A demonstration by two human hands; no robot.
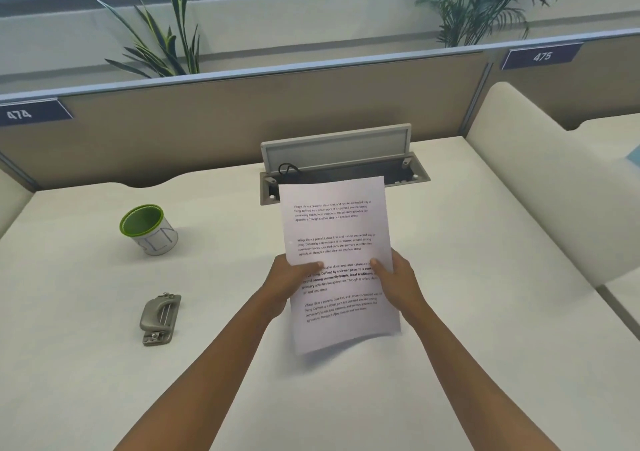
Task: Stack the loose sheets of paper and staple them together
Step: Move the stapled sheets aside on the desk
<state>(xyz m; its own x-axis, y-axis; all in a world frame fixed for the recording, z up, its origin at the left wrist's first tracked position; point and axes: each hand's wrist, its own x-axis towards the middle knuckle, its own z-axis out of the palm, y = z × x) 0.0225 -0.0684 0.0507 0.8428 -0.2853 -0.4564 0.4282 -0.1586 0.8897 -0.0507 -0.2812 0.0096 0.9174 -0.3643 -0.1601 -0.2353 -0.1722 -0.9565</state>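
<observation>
A stack of white printed sheets is held upright above the middle of the white desk, its lower edge near the surface. My left hand grips its left edge and my right hand grips its right edge, thumbs on the front page. How many sheets are in the stack is not discernible. A grey metal stapler-like tool lies flat on the desk to the left of my left forearm, apart from both hands.
A white cup with a green rim stands at the desk's left rear. Behind the paper an open grey cable hatch is set into the desk. Beige partitions bound the back and right; plants rise behind them.
</observation>
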